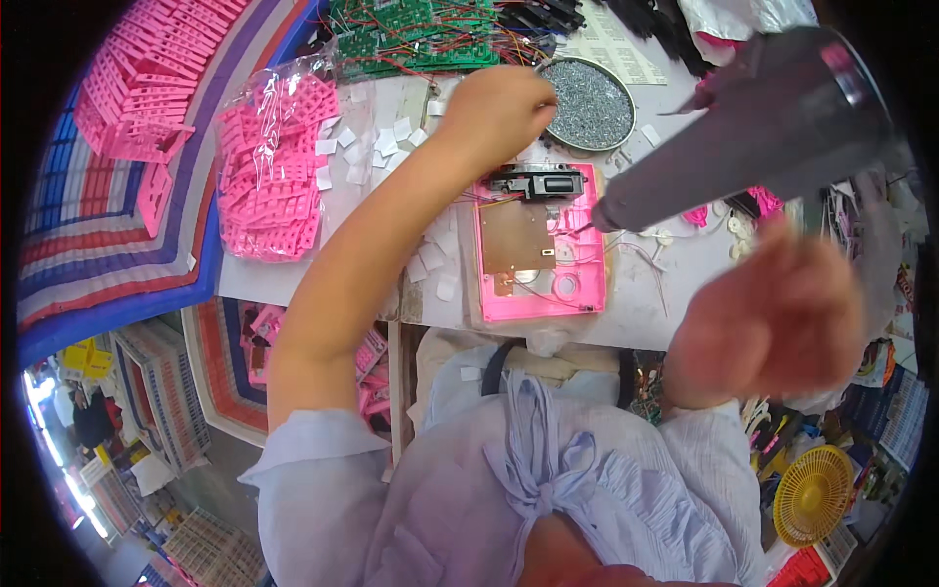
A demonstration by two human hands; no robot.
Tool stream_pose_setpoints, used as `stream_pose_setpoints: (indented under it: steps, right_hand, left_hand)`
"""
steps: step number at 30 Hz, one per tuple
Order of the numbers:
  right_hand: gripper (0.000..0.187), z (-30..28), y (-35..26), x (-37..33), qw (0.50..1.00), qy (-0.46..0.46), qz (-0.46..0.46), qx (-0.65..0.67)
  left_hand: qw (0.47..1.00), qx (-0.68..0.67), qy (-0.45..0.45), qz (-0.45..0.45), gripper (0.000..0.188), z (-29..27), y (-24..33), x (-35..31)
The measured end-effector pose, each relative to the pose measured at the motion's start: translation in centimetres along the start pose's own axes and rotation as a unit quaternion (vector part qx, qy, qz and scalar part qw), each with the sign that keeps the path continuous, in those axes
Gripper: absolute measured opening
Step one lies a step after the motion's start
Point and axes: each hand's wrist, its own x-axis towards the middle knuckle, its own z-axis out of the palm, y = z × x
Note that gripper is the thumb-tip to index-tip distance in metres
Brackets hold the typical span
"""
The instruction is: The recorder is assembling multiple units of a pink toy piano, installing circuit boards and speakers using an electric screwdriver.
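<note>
My left hand (501,115) is closed at the left rim of a round dish (634,110) full of small grey metal screws (591,102). Its fingertips are curled out of sight, so what they hold is hidden. In front of me lies an open pink plastic case (540,305). Inside it are a brown circuit board (514,235), thin wires and a black module (540,183) at its far edge. A dark grey electric screwdriver (734,132) slants over the case, its tip above the right side. Below the screwdriver my right hand (773,318) is smeared by motion, apart from the tool.
Green circuit boards (416,34) with wires lie at the back. Left of my arm are a clear bag of pink parts (274,171), scattered white pads (391,137) and a blue-rimmed bin (202,264) with more pink parts. A yellow basket (814,496) stands at lower right.
</note>
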Motion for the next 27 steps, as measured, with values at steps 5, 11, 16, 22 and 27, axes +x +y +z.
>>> stream_pose_setpoints:
  steps: [5, 11, 16, 22, 27]
  right_hand:
    - [0.052, 4.8, 5.5, 2.9, 0.906, -0.005, 0.329, 0.266]
    - [0.056, 3.5, 8.8, 4.2, 0.772, -0.17, 0.445, 0.421]
    - [0.062, -2.0, 10.4, 7.1, 0.849, -0.241, 0.389, 0.265]
    - [0.027, 1.7, 7.2, 2.3, 0.833, -0.035, 0.416, 0.363]
    - [0.045, 2.3, 5.0, 0.5, 0.851, -0.066, 0.335, 0.4]
  left_hand:
    - [0.97, 0.153, -0.188, 0.015, 0.017, 3.7, 0.7, 4.8]
    - [0.979, 0.139, -0.143, 0.046, 0.018, 3.6, -0.1, 4.5]
    - [0.998, 0.031, -0.063, 0.004, 0.012, 1.5, 1.9, 2.5]
    - [0.994, -0.091, 0.052, 0.003, 0.012, -1.6, 6.4, -6.0]
    - [0.987, -0.103, 0.119, 0.012, 0.015, -0.5, 8.0, -8.8]
